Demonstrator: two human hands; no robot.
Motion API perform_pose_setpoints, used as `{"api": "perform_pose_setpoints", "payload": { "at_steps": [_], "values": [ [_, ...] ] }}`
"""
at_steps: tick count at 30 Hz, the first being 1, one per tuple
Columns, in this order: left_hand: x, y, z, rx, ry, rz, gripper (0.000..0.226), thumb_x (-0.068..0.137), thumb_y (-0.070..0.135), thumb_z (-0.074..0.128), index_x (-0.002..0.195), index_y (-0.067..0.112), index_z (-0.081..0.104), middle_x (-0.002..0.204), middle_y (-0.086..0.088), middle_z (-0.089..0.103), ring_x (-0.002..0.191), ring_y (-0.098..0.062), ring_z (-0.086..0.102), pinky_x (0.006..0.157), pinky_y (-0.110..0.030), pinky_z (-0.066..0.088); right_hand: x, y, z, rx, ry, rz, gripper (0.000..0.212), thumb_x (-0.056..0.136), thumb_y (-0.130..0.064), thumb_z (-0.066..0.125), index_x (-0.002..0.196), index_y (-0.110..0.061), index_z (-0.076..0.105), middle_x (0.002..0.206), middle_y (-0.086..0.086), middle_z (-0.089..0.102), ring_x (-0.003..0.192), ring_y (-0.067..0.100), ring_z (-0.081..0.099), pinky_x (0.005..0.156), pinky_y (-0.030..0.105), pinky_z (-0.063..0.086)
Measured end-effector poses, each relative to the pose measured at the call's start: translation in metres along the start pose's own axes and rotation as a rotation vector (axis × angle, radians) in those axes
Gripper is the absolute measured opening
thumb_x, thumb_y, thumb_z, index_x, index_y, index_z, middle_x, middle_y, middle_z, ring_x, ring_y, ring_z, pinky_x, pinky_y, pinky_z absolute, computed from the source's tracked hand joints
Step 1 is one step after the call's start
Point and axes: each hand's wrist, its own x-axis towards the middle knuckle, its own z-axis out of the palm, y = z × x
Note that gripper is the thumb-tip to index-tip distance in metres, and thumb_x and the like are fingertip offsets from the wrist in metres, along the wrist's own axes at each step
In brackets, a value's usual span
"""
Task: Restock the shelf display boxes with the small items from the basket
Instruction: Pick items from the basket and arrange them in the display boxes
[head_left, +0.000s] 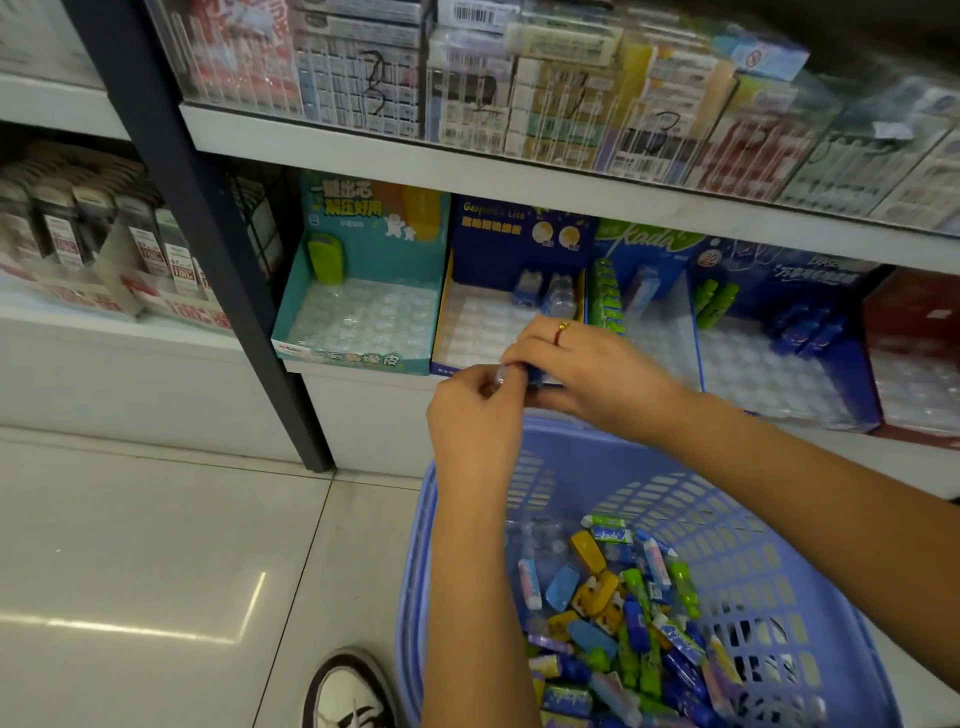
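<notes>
Above the far rim of the basket (727, 525), one small blue item (537, 382) is held between both hands, just in front of the dark blue display box (498, 234). It is gripped by the curled fingers of the right hand (587, 374), and its clear end is pinched by the left hand (475, 415), probably so it can be turned the right way for slotting in. More small items (623, 623) are heaped in the basket, kept near for picking. To the left, a teal box (363, 358) is seen with one green item (326, 257).
</notes>
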Motion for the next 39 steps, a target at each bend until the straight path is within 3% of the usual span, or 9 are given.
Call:
{"api": "perform_pose_setpoints", "payload": {
  "at_steps": [3, 7, 9, 12, 18, 22, 29, 34, 39],
  "values": [
    [0.001, 0.002, 0.004, -0.019, 0.015, 0.020, 0.027, 0.092, 0.032, 0.053, 0.075, 0.019, 0.069, 0.063, 0.006, 0.063, 0.058, -0.003, 0.053, 0.053, -0.017, 0.039, 0.007, 0.011, -0.004, -0.071, -0.013, -0.065, 0.025, 0.088, -0.021, 0.065, 0.110, -0.008, 0.062, 0.101, 0.009, 0.063, 0.085, 0.025, 0.062, 0.068, 0.038, 0.053],
    [0.009, -0.001, 0.014, 0.013, 0.027, 0.057, 0.030, 0.099, 0.029, 0.041, 0.104, 0.015, 0.068, 0.093, -0.001, 0.067, 0.096, -0.020, 0.061, 0.071, -0.013, 0.043, 0.022, 0.036, 0.000, 0.001, 0.054, 0.125, 0.025, 0.091, -0.021, 0.058, 0.116, -0.015, 0.058, 0.096, 0.003, 0.064, 0.081, 0.018, 0.057, 0.074, 0.037, 0.051],
    [0.012, -0.009, 0.024, 0.204, -0.072, 0.139, 0.038, 0.100, 0.025, 0.042, 0.130, 0.008, 0.056, 0.131, -0.008, 0.057, 0.126, -0.022, 0.047, 0.097, -0.019, 0.039, 0.031, 0.049, 0.002, 0.168, 0.194, 0.309, 0.030, 0.089, -0.020, 0.062, 0.118, -0.019, 0.057, 0.091, 0.001, 0.063, 0.076, 0.015, 0.056, 0.076, 0.034, 0.052],
    [0.010, -0.025, 0.036, 0.431, -0.198, 0.203, 0.048, 0.098, 0.024, 0.048, 0.141, 0.005, 0.041, 0.152, -0.008, 0.033, 0.145, -0.021, 0.016, 0.114, -0.028, 0.018, 0.050, 0.066, 0.011, 0.292, 0.219, 0.498, 0.027, 0.090, -0.019, 0.061, 0.116, -0.016, 0.060, 0.104, 0.005, 0.064, 0.091, 0.021, 0.061, 0.086, 0.033, 0.051],
    [0.021, -0.037, 0.032, 0.409, -0.164, 0.300, 0.041, 0.095, 0.019, 0.053, 0.134, 0.006, 0.052, 0.139, -0.006, 0.048, 0.134, -0.018, 0.032, 0.105, -0.017, 0.023, 0.063, 0.079, 0.025, 0.240, 0.228, 0.537, 0.026, 0.089, -0.014, 0.062, 0.113, -0.005, 0.063, 0.110, 0.015, 0.064, 0.100, 0.027, 0.060, 0.090, 0.028, 0.045],
    [0.024, -0.039, 0.029, 0.379, -0.168, 0.316, 0.037, 0.094, 0.016, 0.054, 0.129, 0.004, 0.057, 0.134, -0.007, 0.052, 0.128, -0.018, 0.039, 0.101, -0.013, 0.025, 0.065, 0.083, 0.029, 0.282, 0.236, 0.574, 0.026, 0.089, -0.007, 0.060, 0.114, -0.002, 0.061, 0.112, 0.013, 0.065, 0.101, 0.024, 0.061, 0.085, 0.015, 0.040],
    [0.027, -0.040, 0.029, 0.341, -0.156, 0.311, 0.033, 0.094, 0.015, 0.054, 0.125, 0.005, 0.061, 0.130, -0.006, 0.056, 0.126, -0.016, 0.043, 0.100, -0.014, 0.029, 0.066, 0.085, 0.029, 0.140, 0.122, 0.590, 0.023, 0.088, -0.017, 0.063, 0.107, -0.003, 0.061, 0.109, 0.016, 0.063, 0.099, 0.030, 0.059, 0.088, 0.037, 0.047],
    [0.026, -0.039, 0.030, 0.342, -0.156, 0.317, 0.031, 0.094, 0.016, 0.053, 0.123, 0.005, 0.061, 0.127, -0.006, 0.058, 0.124, -0.017, 0.044, 0.103, -0.024, 0.034, 0.066, 0.086, 0.024, 0.125, 0.064, 0.575, 0.021, 0.089, -0.018, 0.062, 0.107, -0.007, 0.063, 0.111, 0.012, 0.066, 0.103, 0.029, 0.060, 0.092, 0.038, 0.047],
    [0.025, -0.039, 0.030, 0.354, -0.162, 0.312, 0.034, 0.095, 0.017, 0.053, 0.126, 0.006, 0.059, 0.131, -0.006, 0.055, 0.126, -0.017, 0.042, 0.104, -0.023, 0.033, 0.071, 0.086, 0.026, -0.076, 0.001, 0.543, 0.025, 0.087, -0.022, 0.062, 0.109, -0.009, 0.063, 0.123, 0.014, 0.054, 0.117, 0.031, 0.047, 0.094, 0.032, 0.031]
  ]
}}
